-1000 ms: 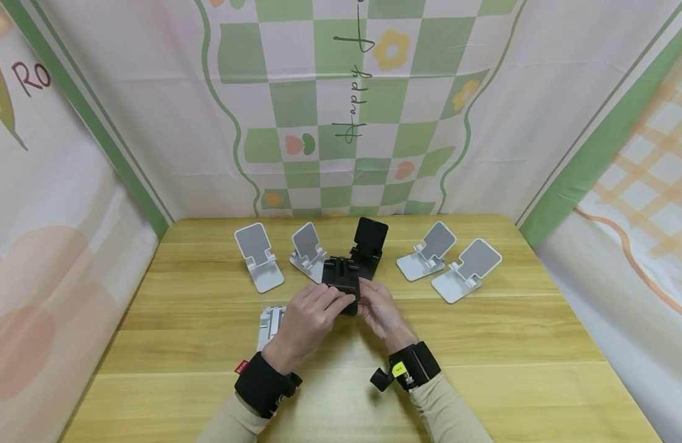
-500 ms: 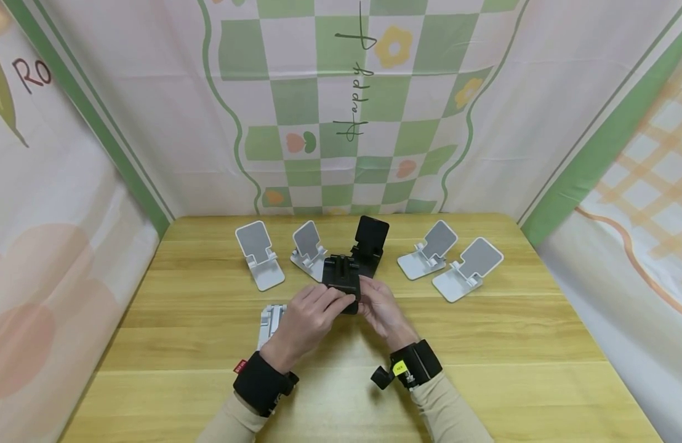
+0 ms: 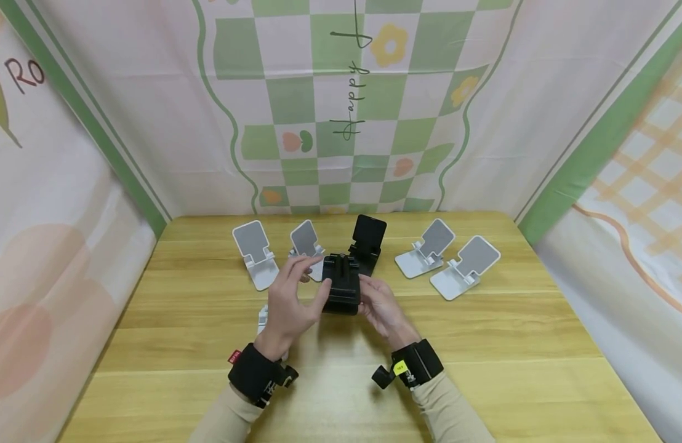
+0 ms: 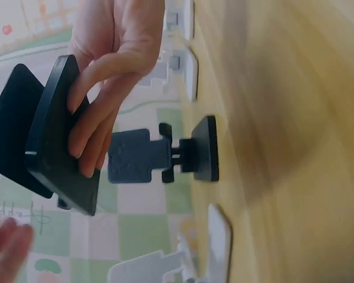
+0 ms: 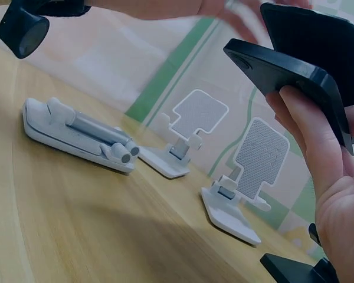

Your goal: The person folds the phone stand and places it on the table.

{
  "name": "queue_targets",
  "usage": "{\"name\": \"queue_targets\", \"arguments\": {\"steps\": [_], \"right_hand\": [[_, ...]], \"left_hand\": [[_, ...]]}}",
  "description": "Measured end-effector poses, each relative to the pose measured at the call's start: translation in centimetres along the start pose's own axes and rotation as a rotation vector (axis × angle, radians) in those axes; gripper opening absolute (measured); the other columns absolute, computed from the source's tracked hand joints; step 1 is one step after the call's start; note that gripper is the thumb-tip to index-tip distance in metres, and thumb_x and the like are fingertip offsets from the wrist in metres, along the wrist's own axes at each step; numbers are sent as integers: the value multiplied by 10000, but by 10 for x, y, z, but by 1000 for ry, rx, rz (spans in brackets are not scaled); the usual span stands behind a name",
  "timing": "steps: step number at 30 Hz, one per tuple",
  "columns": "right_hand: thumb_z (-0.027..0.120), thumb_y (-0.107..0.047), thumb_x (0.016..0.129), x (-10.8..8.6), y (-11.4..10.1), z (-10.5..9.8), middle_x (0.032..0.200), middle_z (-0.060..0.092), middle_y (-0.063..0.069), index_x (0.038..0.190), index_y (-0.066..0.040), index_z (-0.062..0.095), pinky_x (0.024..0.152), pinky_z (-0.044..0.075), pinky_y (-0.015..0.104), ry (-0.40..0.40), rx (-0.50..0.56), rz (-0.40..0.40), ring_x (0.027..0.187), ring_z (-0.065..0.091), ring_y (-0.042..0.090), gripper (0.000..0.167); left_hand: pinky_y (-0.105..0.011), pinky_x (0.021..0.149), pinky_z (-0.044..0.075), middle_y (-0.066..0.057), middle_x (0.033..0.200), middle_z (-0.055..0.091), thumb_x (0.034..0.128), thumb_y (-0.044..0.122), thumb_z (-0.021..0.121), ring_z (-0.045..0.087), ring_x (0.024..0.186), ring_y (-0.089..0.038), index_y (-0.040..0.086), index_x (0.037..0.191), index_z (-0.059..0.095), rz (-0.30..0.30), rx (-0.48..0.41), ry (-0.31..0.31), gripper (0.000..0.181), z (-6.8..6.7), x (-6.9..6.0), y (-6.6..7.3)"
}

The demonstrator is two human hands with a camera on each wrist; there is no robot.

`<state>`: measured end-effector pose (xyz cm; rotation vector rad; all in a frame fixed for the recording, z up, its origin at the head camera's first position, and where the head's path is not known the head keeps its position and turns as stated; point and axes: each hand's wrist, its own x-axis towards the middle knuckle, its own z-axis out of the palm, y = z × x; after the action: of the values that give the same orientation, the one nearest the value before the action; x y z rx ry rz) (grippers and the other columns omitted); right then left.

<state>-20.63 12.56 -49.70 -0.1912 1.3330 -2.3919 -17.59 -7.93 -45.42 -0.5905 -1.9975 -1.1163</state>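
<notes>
A black folding stand (image 3: 341,289) is held above the table, its two plates partly apart in the wrist views. My right hand (image 3: 382,311) grips it from the right, with fingers under the lower plate (image 5: 283,68). Close to its left side is my left hand (image 3: 293,301), fingers spread and extended; whether the thumb touches the stand cannot be told. A folded white stand (image 5: 79,132) lies on the table, mostly hidden by the left hand in the head view.
Across the back of the table (image 3: 180,295) stand two white stands (image 3: 256,258) (image 3: 306,240) at left, an upright black stand (image 3: 369,237) in the middle and two white stands (image 3: 421,258) (image 3: 465,271) at right. Patterned cloth (image 3: 341,98) hangs behind.
My left hand has let go of the black stand's front and moved left, its fingers spreading. The right hand still grips the stand in nearly the same place.
</notes>
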Motion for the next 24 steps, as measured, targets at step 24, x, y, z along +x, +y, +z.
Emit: {"name": "queue_targets", "arguments": {"steps": [24], "right_hand": [[483,-90,1088,-2,0,-3,964,758,-3,1199,-79,671,590,577,176,-73,-18,-33,745,713,59,219]], "left_hand": [[-304,822,527,-172,1276,606,1030,317,616,569,935,-169,-30,1433,526,-1130,-617,-307,539,11,1,-3]]}}
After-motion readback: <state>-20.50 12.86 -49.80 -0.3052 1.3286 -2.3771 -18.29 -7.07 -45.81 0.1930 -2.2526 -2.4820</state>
